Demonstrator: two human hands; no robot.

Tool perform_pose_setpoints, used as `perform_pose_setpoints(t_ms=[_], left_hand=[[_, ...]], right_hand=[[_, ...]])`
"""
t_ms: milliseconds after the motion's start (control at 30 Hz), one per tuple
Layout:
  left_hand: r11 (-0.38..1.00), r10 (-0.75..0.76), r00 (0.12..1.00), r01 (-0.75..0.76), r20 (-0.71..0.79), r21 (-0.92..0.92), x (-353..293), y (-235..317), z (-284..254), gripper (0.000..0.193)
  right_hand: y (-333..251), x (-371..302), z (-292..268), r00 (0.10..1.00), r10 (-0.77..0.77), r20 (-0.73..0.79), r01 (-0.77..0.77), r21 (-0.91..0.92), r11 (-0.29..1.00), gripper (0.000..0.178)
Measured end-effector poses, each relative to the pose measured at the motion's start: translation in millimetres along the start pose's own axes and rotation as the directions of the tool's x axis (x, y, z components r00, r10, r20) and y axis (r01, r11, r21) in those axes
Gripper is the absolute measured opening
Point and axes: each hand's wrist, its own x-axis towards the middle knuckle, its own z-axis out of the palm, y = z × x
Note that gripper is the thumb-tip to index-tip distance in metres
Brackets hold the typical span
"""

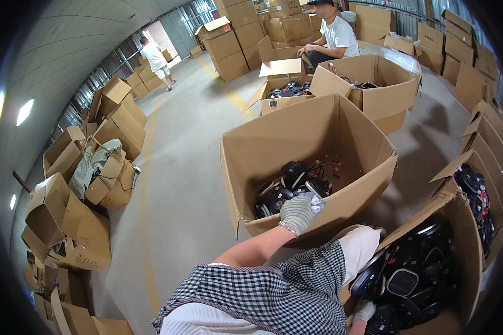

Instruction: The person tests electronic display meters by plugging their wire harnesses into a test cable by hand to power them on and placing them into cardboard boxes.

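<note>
My left hand (298, 214), in a striped knit glove, is at the near rim of a large cardboard box (285, 139). Its fingers look curled around something whitish and crumpled, which I cannot make out. Inside that box lies a pile of black plastic devices (295, 174) with loose thin wires. Low on the right, my right hand (364, 311), gloved too, reaches into another cardboard box (470, 251). Black rounded devices (402, 282), some with a pale rim, fill this box. The right hand touches the pile at its near left side; its fingers are hidden.
More open boxes of devices (289, 88) stand beyond, where a person in white (341, 38) crouches. Another person (154, 60) stands in the far aisle. Cartons (86, 234) line the left wall; flattened cardboard (472, 78) leans on the right. Yellow lines (148, 195) mark the floor.
</note>
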Motion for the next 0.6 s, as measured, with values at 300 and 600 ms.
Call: perform_pose_setpoints(t_ms=[300,600], left_hand=[[0.998,-0.020,1.000,0.018,0.020,0.068,5,1,3,0.041],[0.993,0.026,0.999,-0.023,-0.024,0.115,7,-3,13,0.039]], right_hand=[[-4,-9,-19,0.999,0.040,-0.015,-0.038,0.088,0.995,0.031],[-7,-18,-41,0.991,0.108,0.082,-0.119,0.148,0.982,0.034]])
